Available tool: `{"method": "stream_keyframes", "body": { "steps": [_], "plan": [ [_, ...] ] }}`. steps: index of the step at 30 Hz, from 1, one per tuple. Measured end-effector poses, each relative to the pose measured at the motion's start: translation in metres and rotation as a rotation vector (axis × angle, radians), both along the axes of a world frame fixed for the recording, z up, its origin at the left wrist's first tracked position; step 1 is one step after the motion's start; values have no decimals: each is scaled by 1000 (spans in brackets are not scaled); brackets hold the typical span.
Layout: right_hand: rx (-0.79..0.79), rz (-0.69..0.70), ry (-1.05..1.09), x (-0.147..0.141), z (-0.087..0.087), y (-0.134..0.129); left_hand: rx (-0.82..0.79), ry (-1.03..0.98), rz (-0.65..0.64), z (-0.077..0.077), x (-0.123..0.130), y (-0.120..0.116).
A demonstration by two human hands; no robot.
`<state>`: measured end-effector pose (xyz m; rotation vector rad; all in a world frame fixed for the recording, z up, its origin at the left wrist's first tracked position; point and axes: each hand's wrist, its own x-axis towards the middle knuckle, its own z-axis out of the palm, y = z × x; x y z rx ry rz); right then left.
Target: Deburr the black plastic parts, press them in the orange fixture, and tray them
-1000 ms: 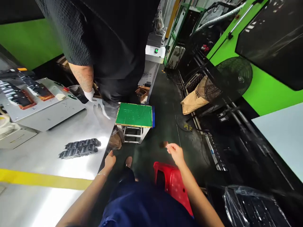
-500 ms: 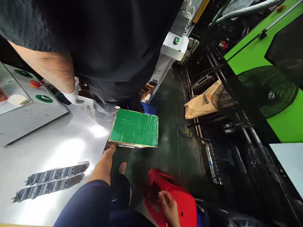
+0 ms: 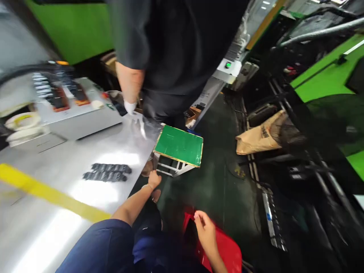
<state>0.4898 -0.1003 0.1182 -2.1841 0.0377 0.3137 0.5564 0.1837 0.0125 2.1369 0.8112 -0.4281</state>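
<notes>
Bordering the near leg of the green-topped stool (image 3: 179, 146), left hand (image 3: 155, 179); fingers bunched, cannot tell whether gripping. Right hand (image 3: 206, 229) over the red stool (image 3: 227, 248), fingers bent, narrow gap at thumb; any small hold unclear. Green-topped stool sits just beside the table's (image 3: 65, 163) right edge; black parts (image 3: 110, 168) lie inboard. Open floor (image 3: 213, 182) runs between green-topped stool and paper bag (image 3: 257, 136). Person in black (image 3: 182, 49) crowds far side.
</notes>
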Motion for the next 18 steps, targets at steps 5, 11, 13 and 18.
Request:
{"method": "stream_keyframes", "body": {
  "steps": [5,11,13,18],
  "plan": [
    [70,308,-69,-11,2,39,-129,-95,338,25,-160,-38],
    [149,838,-102,-68,17,122,-24,-223,851,76,-360,4],
    [144,1016,-167,-95,28,155,79,-226,1033,92,-427,29],
    [134,1239,-312,-161,51,238,441,-70,1527,104,-581,65]
  ]
}}
